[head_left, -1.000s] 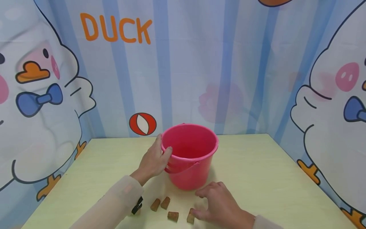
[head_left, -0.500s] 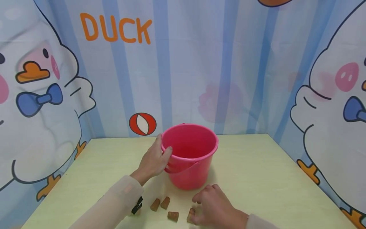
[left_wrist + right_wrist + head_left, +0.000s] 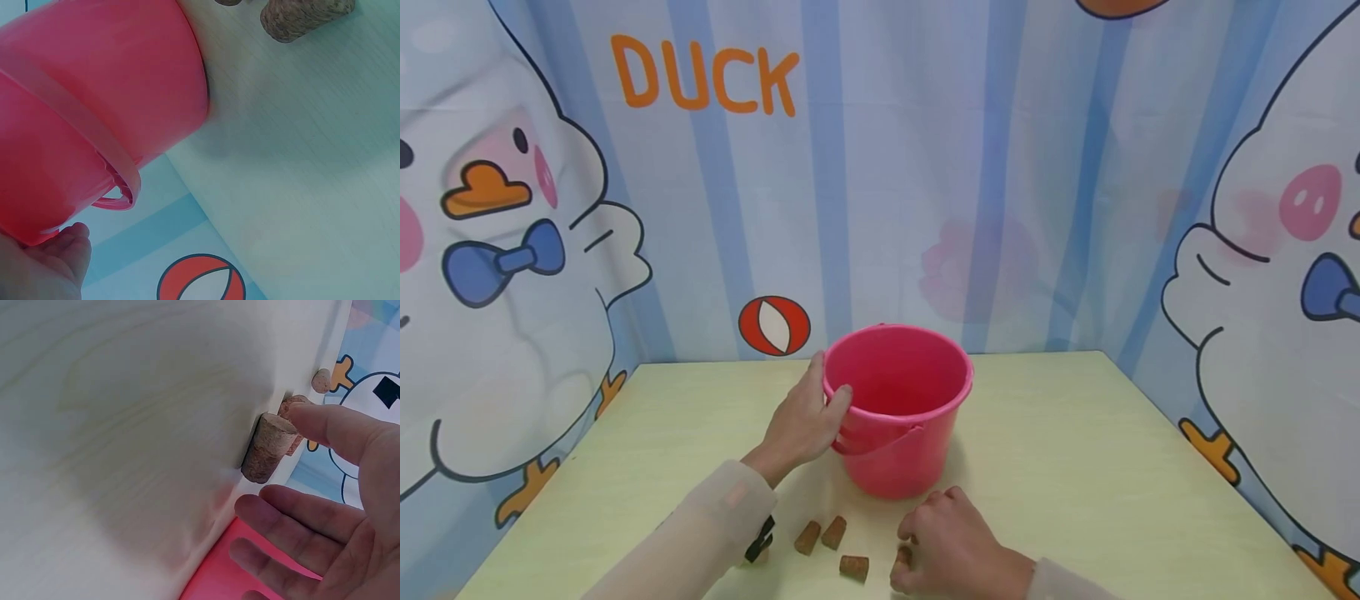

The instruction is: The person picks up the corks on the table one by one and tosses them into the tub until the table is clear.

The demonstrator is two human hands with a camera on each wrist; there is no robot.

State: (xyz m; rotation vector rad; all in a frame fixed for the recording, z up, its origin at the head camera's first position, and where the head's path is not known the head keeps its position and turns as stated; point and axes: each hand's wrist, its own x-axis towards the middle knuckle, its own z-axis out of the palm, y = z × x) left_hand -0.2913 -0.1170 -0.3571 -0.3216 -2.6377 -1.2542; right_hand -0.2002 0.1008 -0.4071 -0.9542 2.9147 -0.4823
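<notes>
A pink bucket (image 3: 898, 462) stands upright on the table. My left hand (image 3: 801, 421) grips its left rim, thumb over the edge and fingers along the outside. In front of the bucket, my right hand (image 3: 958, 546) is low over the table, thumb and fingers on either side of a cork (image 3: 269, 450). The right wrist view shows the thumb tip at the cork's upper end and a gap between the cork and the fingertips. To its left lie more corks: one (image 3: 853, 567) on its side and two others, a cork (image 3: 807, 537) and a cork (image 3: 834, 532), close together.
A black strap piece (image 3: 760, 540) shows beside the left sleeve (image 3: 722, 500). Behind the pale yellow table (image 3: 1075, 442) hangs a blue striped curtain (image 3: 910, 167) printed with ducks and a red ball. The bucket's handle (image 3: 81, 115) hangs down along its side.
My right hand has moved left and slightly down, its thumb and fingers coming around the rightmost cork. The left hand and the bucket have stayed where they were.
</notes>
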